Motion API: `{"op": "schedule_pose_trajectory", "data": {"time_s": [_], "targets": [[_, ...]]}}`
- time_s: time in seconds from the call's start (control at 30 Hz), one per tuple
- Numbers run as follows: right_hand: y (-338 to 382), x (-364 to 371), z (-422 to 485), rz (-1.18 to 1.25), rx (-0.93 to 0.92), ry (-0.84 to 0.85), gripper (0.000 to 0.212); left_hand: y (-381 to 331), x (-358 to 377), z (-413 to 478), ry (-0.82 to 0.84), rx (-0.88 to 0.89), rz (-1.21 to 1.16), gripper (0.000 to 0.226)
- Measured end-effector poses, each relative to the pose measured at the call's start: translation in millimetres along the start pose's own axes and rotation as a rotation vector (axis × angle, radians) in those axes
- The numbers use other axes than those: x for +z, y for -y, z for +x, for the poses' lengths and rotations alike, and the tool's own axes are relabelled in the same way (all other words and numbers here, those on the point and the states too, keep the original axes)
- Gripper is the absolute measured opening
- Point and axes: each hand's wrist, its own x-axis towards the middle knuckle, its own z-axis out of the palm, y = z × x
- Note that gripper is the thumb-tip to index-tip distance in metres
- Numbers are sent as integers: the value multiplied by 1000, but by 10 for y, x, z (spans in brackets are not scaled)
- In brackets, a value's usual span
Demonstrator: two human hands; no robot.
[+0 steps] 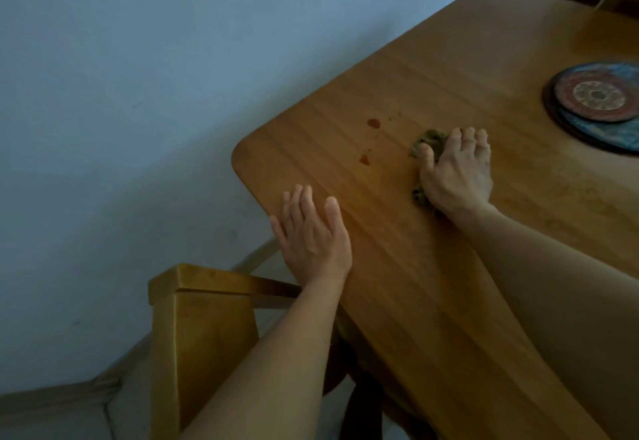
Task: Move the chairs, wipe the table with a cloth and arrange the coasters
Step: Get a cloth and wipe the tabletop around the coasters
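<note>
Wooden and honey-coloured, the surface [449, 59] runs from the near right to the far corner, and the wiping step looks to be under way. The right hand [456, 177] lies knuckles up with its fingers curled over one bunched green cloth [423, 140], pressing it down on the wood; only frayed bits of the cloth show at the fingertips and by the wrist. It is probably wadded up like this so the palm can bear down and scrub.

The left hand [311, 232] holds nothing. Its fingers are straight and together, laid flat over the surface's left edge, most likely as a brace while the other arm reaches across.

Two red blots [373, 123] sit just left of the cloth, one farther [364, 159] and one nearer, with a few faint specks beside them; these seem to be the next target.

Round patterned coasters [596, 95] are stacked at the far right, well apart from the cloth. I count at least two, a red one on a blue one; whether more lie below is unclear.

One chair [197, 318] shows at the near left, beside the wall [138, 59].
</note>
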Motion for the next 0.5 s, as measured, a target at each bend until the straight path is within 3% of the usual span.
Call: {"op": "schedule_pose_trajectory", "data": {"time_s": [0.13, 0.27, 0.4, 0.5], "targets": [[532, 257, -58, -52, -155, 54, 82, 0, 3, -7, -21, 0, -40, 79], [766, 386, -250, -36, -480, 131, 67, -2, -3, -10, -19, -1, -60, 75], [377, 202, -404, -7, -752, 235, 46, -9, -11, -4, -20, -11, -49, 70], [-79, 5, -329, 9, -708, 191, 44, -11, -3, -2, -26, -15, -65, 70]]}}
